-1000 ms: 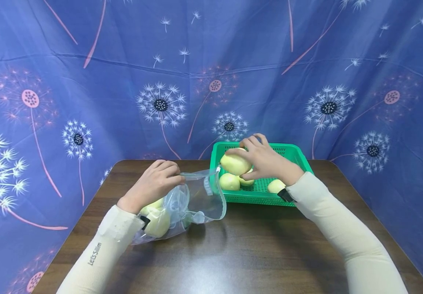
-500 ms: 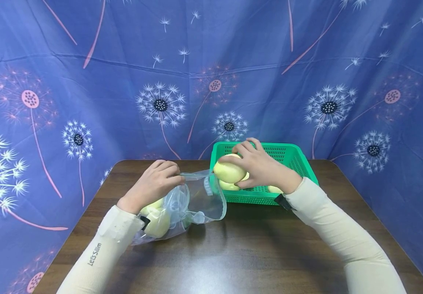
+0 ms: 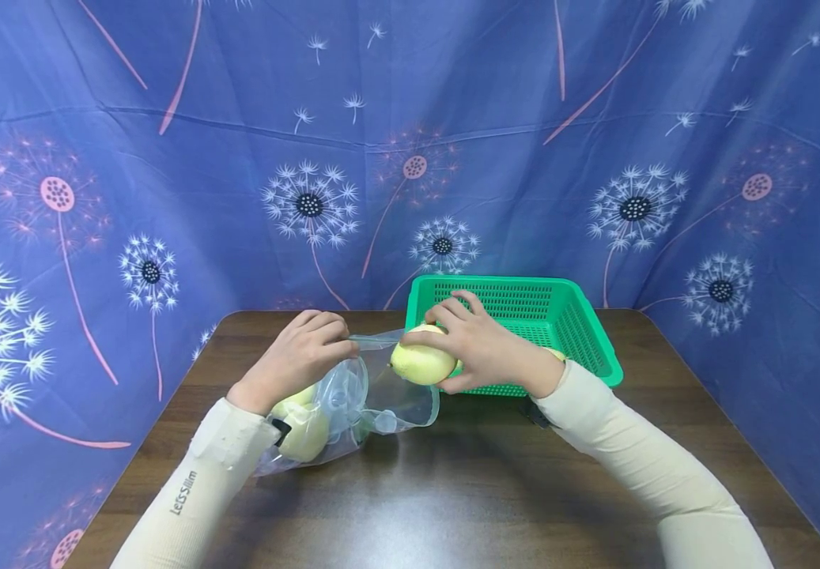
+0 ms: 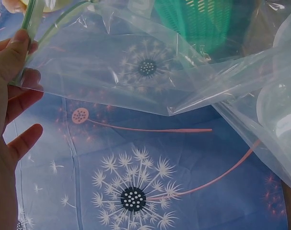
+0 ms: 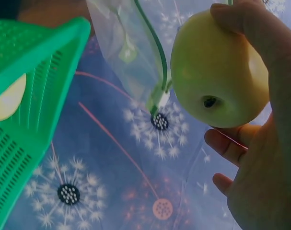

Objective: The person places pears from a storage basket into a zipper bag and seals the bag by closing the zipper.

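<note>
My right hand [image 3: 484,348] grips a yellow-green pear [image 3: 422,362] in the head view, at the mouth of a clear zip bag [image 3: 398,399]. The right wrist view shows the dark hollow at one end of this pear [image 5: 217,72], between thumb and fingers. My left hand [image 3: 299,359] pinches the bag's upper rim, and the left wrist view shows thumb and fingertips on the bag's green edge [image 4: 32,14]. Inside the bag, pears [image 3: 304,435] lie on the table below my left wrist. Whether the held pear touches the bag is unclear.
A green slotted basket [image 3: 595,340] stands at the back right of the brown wooden table [image 3: 410,490]. Behind my right wrist, part of a pear [image 3: 557,353] shows in it. A blue cloth with dandelion prints [image 3: 381,205] hangs around the table.
My right hand has carried the pear left and down, from over the basket to the bag's mouth. The left hand and the bag stay in place.
</note>
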Motion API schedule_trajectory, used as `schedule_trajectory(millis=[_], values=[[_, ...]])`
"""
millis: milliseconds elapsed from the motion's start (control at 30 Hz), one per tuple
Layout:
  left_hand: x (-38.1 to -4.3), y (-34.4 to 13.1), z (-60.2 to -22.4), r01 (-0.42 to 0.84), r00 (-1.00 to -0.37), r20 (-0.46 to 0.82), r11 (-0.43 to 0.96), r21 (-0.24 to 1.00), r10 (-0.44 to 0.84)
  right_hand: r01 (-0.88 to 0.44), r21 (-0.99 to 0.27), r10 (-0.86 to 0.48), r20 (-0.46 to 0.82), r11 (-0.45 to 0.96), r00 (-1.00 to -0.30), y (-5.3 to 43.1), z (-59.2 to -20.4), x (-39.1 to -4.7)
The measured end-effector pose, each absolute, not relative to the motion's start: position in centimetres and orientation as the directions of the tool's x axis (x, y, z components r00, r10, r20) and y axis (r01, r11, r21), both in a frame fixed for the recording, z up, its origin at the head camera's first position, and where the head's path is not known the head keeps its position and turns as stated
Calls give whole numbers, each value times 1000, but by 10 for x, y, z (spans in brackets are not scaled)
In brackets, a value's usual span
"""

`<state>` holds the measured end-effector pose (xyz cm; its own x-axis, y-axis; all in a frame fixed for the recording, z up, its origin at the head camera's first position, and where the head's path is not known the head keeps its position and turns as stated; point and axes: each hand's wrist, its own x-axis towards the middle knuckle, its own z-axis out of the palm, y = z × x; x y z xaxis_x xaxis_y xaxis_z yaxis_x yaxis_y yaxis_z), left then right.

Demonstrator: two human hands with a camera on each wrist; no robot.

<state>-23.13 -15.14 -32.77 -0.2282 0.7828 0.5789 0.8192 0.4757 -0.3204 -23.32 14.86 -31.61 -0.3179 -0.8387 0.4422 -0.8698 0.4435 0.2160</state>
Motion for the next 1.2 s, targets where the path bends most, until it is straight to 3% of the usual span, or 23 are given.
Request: schedule_trajectory(millis=[567,800,967,1200], values=[[-229,-153,-324,818,-242,578,484,-310,779,-893,202,-871,385,402,-305,124,-351,-229],[-230,-155,-324,827,-207,602,466,-314,772,-889,232,-888,343,396,-306,117,-364,-230],[-231,-156,-323,830,-191,611,458,-317,768,-879,249,-893,310,407,-326,116,-365,-229],[-228,-155,-320,825,-216,597,472,-311,772,-871,260,-902,236,417,-361,118,-367,-227]])
